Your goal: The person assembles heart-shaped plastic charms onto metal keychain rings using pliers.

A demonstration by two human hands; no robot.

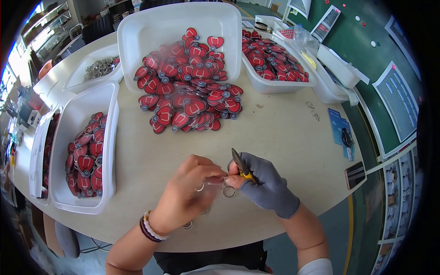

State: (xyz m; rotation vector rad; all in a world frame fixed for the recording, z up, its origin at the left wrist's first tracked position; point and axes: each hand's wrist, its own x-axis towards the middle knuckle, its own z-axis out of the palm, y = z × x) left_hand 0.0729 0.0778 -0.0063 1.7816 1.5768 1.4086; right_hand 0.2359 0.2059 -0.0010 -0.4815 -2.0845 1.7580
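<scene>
Left hand (188, 192), bare, beaded bracelet at wrist: fingers pinched on a small metal ring (200, 187). Right hand (266, 183), grey glove: clenched around yellow-handled pliers (241, 166), a second ring (228, 191) at its fingertips. Beyond the hands: heap of red heart-shaped tags (190, 98) spilling from a white tray (137, 27) onto the desk (284, 137). Right of the hands: blue rectangular packet (338, 123).
</scene>
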